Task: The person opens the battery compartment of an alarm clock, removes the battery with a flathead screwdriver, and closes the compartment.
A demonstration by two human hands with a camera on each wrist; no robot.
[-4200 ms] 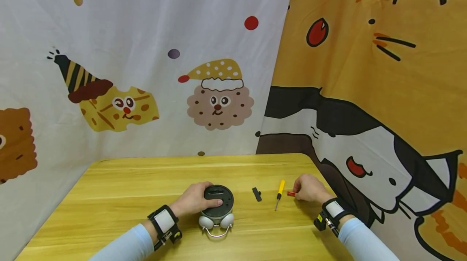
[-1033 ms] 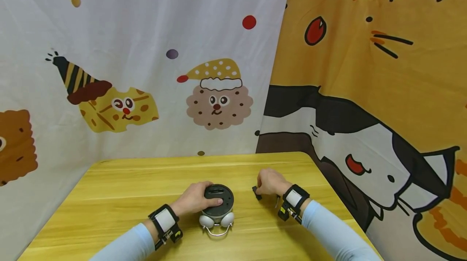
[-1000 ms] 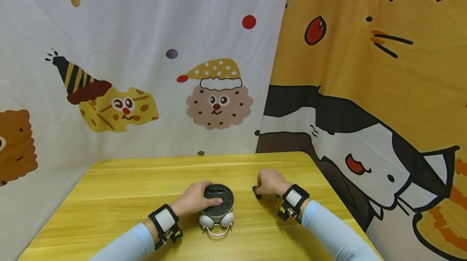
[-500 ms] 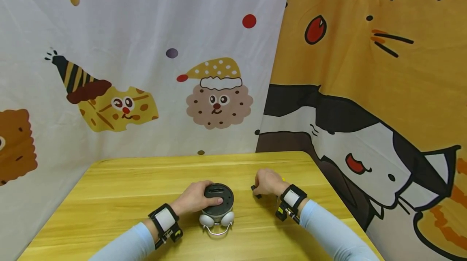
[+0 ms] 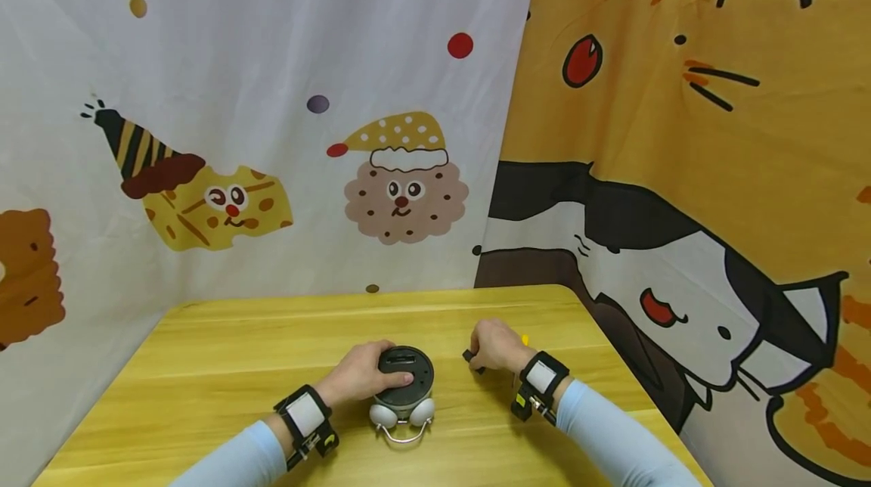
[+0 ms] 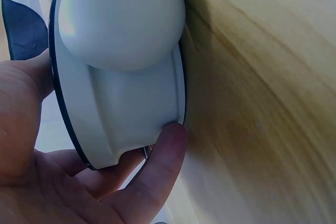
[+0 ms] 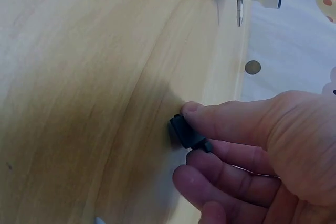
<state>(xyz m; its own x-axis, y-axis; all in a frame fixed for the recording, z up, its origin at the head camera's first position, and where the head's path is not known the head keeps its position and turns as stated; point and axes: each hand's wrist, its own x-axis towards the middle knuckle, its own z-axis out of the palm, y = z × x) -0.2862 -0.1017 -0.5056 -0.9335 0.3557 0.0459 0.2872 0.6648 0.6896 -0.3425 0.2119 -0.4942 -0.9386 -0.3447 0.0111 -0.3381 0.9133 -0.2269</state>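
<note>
A white twin-bell alarm clock [image 5: 415, 390] lies with its black back facing up on the table. My left hand [image 5: 357, 375] grips it from the left, thumb across the back. Seen from the left wrist, a rounded bell [image 6: 123, 22] fills the upper part and the fingers curl under the white case. To the right of the clock, my right hand [image 5: 499, 347] pinches a small black battery cover [image 7: 187, 132] between thumb and fingers, close over the wood. Behind that hand the yellow handle of a screwdriver [image 5: 525, 339] peeks out, the rest mostly hidden.
The wooden table [image 5: 272, 328] has its far edge against a white printed curtain [image 5: 238, 94]. An orange cartoon-cat curtain [image 5: 680, 116] hangs along the right side. The clock's wire handle [image 5: 404, 439] points toward me.
Earlier my right hand held a small red battery farther right; that battery is now out of sight. The hand has come left to the battery cover and shifted it slightly left. The left hand stays put.
</note>
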